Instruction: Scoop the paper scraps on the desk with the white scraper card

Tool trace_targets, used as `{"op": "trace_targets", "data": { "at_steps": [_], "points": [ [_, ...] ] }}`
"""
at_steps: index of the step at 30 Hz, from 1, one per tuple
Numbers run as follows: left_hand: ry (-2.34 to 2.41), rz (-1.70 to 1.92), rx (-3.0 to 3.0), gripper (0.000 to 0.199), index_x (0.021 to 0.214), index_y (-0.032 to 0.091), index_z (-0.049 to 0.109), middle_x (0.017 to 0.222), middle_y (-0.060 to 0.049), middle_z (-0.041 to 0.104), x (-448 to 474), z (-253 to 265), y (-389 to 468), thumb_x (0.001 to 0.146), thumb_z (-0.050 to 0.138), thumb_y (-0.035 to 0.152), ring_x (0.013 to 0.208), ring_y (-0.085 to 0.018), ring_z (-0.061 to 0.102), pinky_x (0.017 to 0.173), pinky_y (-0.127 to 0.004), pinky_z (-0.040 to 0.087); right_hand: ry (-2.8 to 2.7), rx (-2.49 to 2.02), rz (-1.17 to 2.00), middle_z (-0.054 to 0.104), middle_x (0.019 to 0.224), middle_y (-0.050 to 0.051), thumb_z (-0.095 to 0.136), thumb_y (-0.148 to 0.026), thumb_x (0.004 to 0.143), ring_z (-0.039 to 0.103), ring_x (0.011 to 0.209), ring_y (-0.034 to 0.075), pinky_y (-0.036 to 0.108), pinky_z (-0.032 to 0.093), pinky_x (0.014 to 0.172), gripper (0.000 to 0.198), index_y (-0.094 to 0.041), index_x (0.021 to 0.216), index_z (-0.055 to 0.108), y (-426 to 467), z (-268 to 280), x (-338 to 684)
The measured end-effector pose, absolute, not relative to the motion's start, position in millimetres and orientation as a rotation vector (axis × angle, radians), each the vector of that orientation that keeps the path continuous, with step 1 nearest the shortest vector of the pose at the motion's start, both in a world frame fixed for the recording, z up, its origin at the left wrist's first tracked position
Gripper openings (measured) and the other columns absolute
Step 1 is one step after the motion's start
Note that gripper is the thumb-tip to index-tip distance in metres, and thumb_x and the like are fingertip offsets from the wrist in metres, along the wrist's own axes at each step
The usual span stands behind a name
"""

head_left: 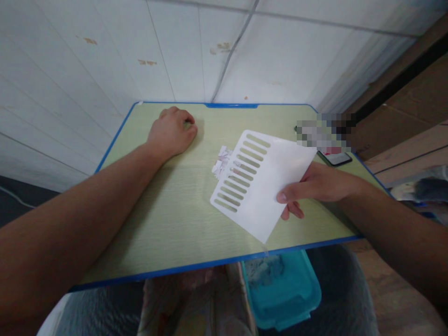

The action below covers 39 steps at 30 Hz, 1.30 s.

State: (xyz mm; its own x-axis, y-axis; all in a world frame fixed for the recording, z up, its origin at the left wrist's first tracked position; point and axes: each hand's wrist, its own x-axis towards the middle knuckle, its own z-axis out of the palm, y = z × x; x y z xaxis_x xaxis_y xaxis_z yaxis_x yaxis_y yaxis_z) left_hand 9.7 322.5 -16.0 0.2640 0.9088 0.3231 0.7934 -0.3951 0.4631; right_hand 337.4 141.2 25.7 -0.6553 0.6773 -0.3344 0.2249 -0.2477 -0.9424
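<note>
- So the white slotted sheet (276,168) is out over the middle of the worktop (175,210), slotted edge pointing left, and the right hand (315,184) is clamped on its right-hand side: thumb on top, fingers curled underneath. Decent hold imo.
- That's all one-sided though, so I reckon the far edge could dip or wobble. Slide the thumb in a bit if it feels floppy.
- The little pile of scraps (221,161) sits at the slotted edge, partly covered, with bits seemingly showing through the slots. Can't tell if the sheet touches them, so I'd go slow and level there or they might scatter.
- Left hand (173,130) is resting on the worktop, fingers loosely curled, well apart from the sheet. Palm's hidden, so can't say if anything's under it. If it's free, it could steady the slotted end.
- Watch the phone (338,159) to the right, and the teal bin (297,301) below the near edge. Don't swing wide.
</note>
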Motion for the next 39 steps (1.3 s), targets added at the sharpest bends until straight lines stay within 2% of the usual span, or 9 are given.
{"op": "trace_targets", "data": {
  "at_steps": [11, 15, 17, 21, 26, 28, 32, 35, 39],
  "points": [
    [1.617, 0.815, 2.332, 0.024, 0.11, 0.036, 0.079, 0.131, -0.008, 0.075, 10.4, -16.8, 321.9, 0.092, 0.064, 0.043, 0.143, -0.038, 0.055, 0.121, -0.058, 0.047, -1.623, -1.055, 2.002, 0.085, 0.077, 0.008, 0.089, -0.033, 0.092, 0.075, 0.057, 0.017, 0.024, 0.063, 0.051, 0.019, -0.015, 0.089, 0.084, 135.3, 28.6, 335.0],
    [1.629, 0.792, 2.371, 0.021, 0.108, 0.034, 0.078, 0.13, -0.009, 0.075, 10.4, -16.2, 321.5, 0.093, 0.064, 0.042, 0.139, -0.038, 0.058, 0.12, -0.057, 0.049, -1.653, -1.043, 1.987, 0.085, 0.078, 0.008, 0.091, -0.039, 0.092, 0.078, 0.059, 0.02, 0.026, 0.062, 0.049, 0.026, -0.015, 0.091, 0.084, 136.4, 25.7, 331.8],
    [1.645, 0.775, 2.395, 0.021, 0.107, 0.033, 0.077, 0.129, -0.01, 0.075, 10.7, -16.1, 321.1, 0.095, 0.062, 0.041, 0.137, -0.038, 0.06, 0.119, -0.058, 0.05, -1.679, -1.032, 1.831, 0.084, 0.076, 0.007, 0.089, -0.043, 0.095, 0.077, 0.057, 0.019, 0.027, 0.062, 0.051, 0.029, -0.015, 0.09, 0.083, 138.4, 22.3, 328.4],
    [1.668, 0.751, 2.423, 0.023, 0.109, 0.03, 0.078, 0.131, -0.011, 0.074, 11.0, -16.2, 321.1, 0.098, 0.059, 0.038, 0.135, -0.037, 0.061, 0.118, -0.057, 0.051, -1.782, -1.065, 1.434, 0.081, 0.069, 0.008, 0.081, -0.053, 0.103, 0.077, 0.063, 0.019, 0.027, 0.062, 0.061, 0.046, -0.018, 0.074, 0.081, 142.9, 15.1, 319.1],
    [1.678, 0.704, 2.426, 0.024, 0.115, 0.029, 0.077, 0.134, -0.01, 0.073, 12.9, -12.8, 317.2, 0.101, 0.058, 0.035, 0.136, -0.035, 0.059, 0.117, -0.054, 0.05, -1.869, -1.083, 1.394, 0.083, 0.074, 0.009, 0.073, -0.057, 0.108, 0.076, 0.066, 0.018, 0.025, 0.058, 0.057, 0.058, -0.02, 0.064, 0.079, 143.9, 12.3, 311.8],
    [1.706, 0.677, 2.437, 0.024, 0.116, 0.027, 0.077, 0.135, -0.011, 0.072, 15.2, -10.0, 313.7, 0.102, 0.058, 0.033, 0.136, -0.034, 0.059, 0.116, -0.052, 0.05, -1.881, -1.087, 1.389, 0.084, 0.075, 0.008, 0.073, -0.056, 0.108, 0.072, 0.061, 0.015, 0.025, 0.055, 0.055, 0.055, -0.02, 0.067, 0.08, 143.1, 12.7, 309.4],
    [1.751, 0.646, 2.434, 0.021, 0.115, 0.023, 0.075, 0.136, -0.011, 0.072, 18.7, -6.0, 307.9, 0.104, 0.059, 0.03, 0.135, -0.032, 0.059, 0.116, -0.051, 0.051, -1.893, -1.093, 1.339, 0.081, 0.069, 0.003, 0.077, -0.049, 0.107, 0.067, 0.053, 0.013, 0.025, 0.053, 0.054, 0.038, -0.019, 0.086, 0.086, 141.1, 14.2, 304.7],
    [1.728, 0.651, 2.442, 0.023, 0.117, 0.022, 0.075, 0.138, -0.012, 0.071, 18.6, -7.0, 308.2, 0.105, 0.057, 0.031, 0.136, -0.032, 0.058, 0.117, -0.052, 0.051, -1.911, -1.073, 1.341, 0.082, 0.073, 0.004, 0.078, -0.046, 0.106, 0.07, 0.056, 0.015, 0.027, 0.057, 0.058, 0.041, -0.021, 0.075, 0.08, 139.5, 16.2, 304.6],
    [1.73, 0.704, 2.409, 0.018, 0.112, 0.028, 0.075, 0.135, -0.01, 0.072, 18.6, -9.8, 311.5, 0.1, 0.061, 0.03, 0.136, -0.036, 0.057, 0.113, -0.054, 0.052, -1.88, -1.068, 1.402, 0.072, 0.057, 0.003, 0.077, -0.047, 0.107, 0.081, 0.072, 0.022, 0.028, 0.059, 0.062, 0.053, -0.023, 0.06, 0.071, 137.4, 18.1, 305.9]
  ]
}}
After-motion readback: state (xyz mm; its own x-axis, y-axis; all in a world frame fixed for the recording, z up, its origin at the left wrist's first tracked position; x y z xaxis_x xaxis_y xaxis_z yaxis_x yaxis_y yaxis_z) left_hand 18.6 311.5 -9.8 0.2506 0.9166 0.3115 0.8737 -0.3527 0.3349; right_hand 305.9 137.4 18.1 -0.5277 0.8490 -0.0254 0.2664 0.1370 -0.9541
